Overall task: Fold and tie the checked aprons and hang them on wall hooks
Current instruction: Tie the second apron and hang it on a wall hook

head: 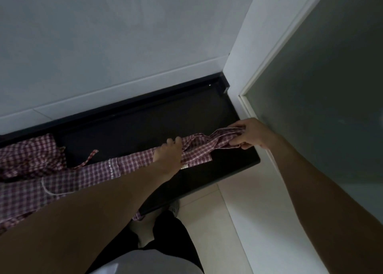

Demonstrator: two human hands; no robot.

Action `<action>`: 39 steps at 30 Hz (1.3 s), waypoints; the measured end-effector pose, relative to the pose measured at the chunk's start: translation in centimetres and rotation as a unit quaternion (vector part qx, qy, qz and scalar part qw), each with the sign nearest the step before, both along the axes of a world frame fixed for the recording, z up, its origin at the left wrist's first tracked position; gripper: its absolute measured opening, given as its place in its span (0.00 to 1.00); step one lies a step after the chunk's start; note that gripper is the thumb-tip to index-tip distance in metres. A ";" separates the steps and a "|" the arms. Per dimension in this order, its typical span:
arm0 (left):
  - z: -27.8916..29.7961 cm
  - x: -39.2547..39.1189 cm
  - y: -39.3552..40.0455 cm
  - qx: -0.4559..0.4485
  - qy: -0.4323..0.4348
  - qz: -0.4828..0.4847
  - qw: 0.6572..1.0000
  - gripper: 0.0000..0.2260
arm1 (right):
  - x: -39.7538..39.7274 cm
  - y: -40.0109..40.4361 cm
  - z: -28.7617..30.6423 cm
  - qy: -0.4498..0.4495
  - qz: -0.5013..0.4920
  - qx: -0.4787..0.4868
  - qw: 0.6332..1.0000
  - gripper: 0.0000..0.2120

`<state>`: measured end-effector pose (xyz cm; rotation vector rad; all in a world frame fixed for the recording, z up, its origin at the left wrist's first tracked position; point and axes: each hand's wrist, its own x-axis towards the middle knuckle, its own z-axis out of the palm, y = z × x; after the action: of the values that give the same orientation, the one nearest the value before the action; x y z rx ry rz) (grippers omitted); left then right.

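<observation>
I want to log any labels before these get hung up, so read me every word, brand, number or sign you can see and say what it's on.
No text can be read.
Small pale tag at the edge of the checked apron, just below the left hand: any print on it is too small and blurred to read.
Second checked apron, black counter, frosted glass door, wall: no lettering visible.

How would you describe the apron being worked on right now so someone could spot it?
Find the dark counter along the pale wall. A long, narrow folded red-checked apron stretches across it, gripped mid-length by the left hand and at its bunched end by the right hand. The other checked apron lies crumpled and untouched, far left.
</observation>
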<state>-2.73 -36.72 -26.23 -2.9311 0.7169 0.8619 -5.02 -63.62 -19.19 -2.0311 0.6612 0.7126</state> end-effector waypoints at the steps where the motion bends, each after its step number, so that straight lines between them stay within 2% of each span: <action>1: 0.0 0.0 -0.2 -0.040 -0.022 -0.026 0.999 0.37 | 0.0 0.2 0.2 -0.025 -0.010 0.012 1.000 0.28; 3: -0.6 0.0 -0.3 -0.115 0.011 -0.076 0.990 0.40 | -0.1 0.9 0.7 -0.068 -0.024 0.030 0.997 0.25; 5: -1.1 0.3 -0.5 -0.115 0.084 -0.122 0.982 0.39 | -0.2 1.6 1.3 -0.102 -0.036 0.033 0.994 0.22; 6: -1.4 0.5 -0.7 -0.105 0.113 -0.116 0.981 0.36 | -0.3 1.9 1.5 -0.116 -0.047 0.031 0.992 0.21; 7: -1.6 0.7 -1.0 -0.125 0.140 -0.085 0.979 0.32 | -0.3 2.3 1.7 -0.130 -0.061 0.026 0.989 0.20; 9: -1.3 0.9 -1.7 -0.220 0.168 0.045 0.960 0.27 | -0.4 2.9 2.0 -0.154 -0.071 0.009 0.985 0.19; 11: -0.9 1.2 -2.2 -0.294 0.138 0.160 0.932 0.19 | -0.4 3.4 2.3 -0.169 -0.042 -0.024 0.984 0.18; 13: -0.2 1.2 -2.5 -0.304 0.065 0.192 0.931 0.19 | -0.4 3.8 2.5 -0.173 -0.016 -0.062 0.983 0.18; 15: 0.0 1.1 -2.7 -0.327 0.060 0.173 0.927 0.20 | -0.4 3.7 2.7 -0.169 -0.011 -0.092 0.981 0.18; 17: -0.1 1.0 -3.2 -0.338 0.121 0.143 0.922 0.20 | -0.5 3.7 2.6 -0.151 -0.012 -0.098 0.984 0.18; 21: -1.1 1.3 -4.8 -0.282 0.123 0.074 0.949 0.12 | -1.4 3.8 1.9 -0.143 -0.026 -0.079 0.986 0.20; 25: -2.2 1.2 -6.5 -0.181 0.055 -0.023 0.982 0.08 | -2.4 5.8 0.8 -0.162 -0.029 -0.063 0.984 0.18; 28: -1.2 1.8 -6.5 -0.185 0.125 -0.056 0.973 0.10 | -2.8 7.5 -0.5 -0.178 -0.015 -0.040 0.983 0.19; 31: 0.4 3.4 -4.5 -0.225 0.285 0.058 0.930 0.14 | -2.6 8.8 -1.2 -0.175 0.010 -0.019 0.984 0.20; 33: 1.1 4.1 -2.7 -0.245 0.269 0.109 0.925 0.17 | -2.2 9.4 -1.3 -0.171 0.021 -0.022 0.985 0.19; 36: 2.1 4.2 -0.7 -0.290 0.218 0.120 0.924 0.18 | -1.6 10.3 -1.1 -0.174 0.026 -0.023 0.984 0.17; 38: 2.5 4.3 -0.5 -0.305 0.258 0.175 0.900 0.12 | -1.5 10.7 -1.2 -0.175 0.017 -0.017 0.984 0.17; 39: 2.9 4.4 -0.3 -0.311 0.310 0.236 0.867 0.09 | -1.6 11.2 -1.2 -0.177 0.016 -0.016 0.984 0.16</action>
<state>1.67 -37.03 -23.36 -3.4572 0.2815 2.0294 -6.61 -52.38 -20.42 -2.1299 0.4350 0.3458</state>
